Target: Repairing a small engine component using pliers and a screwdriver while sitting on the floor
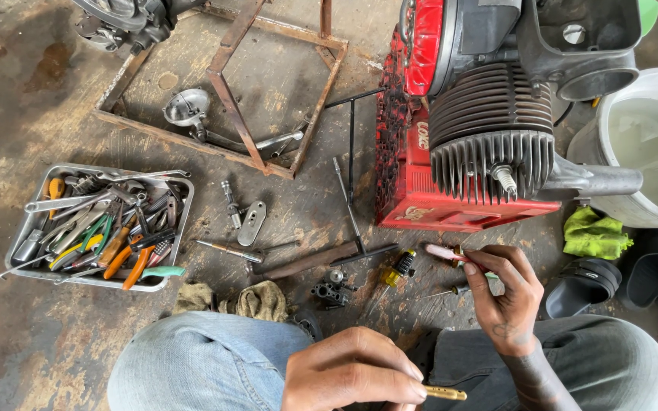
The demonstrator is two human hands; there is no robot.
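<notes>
We are pinching a brass part (445, 393) in our closed left hand (352, 373); right hand (500, 293), below the engine (496, 152), is gripping a pink-handled tool (445, 252) — steadiness helps.

We see a tool tray (18, 251) left of our knees, an engine (496, 144) on a crate (413, 190) ahead, a bucket (649, 129) at right.
</notes>
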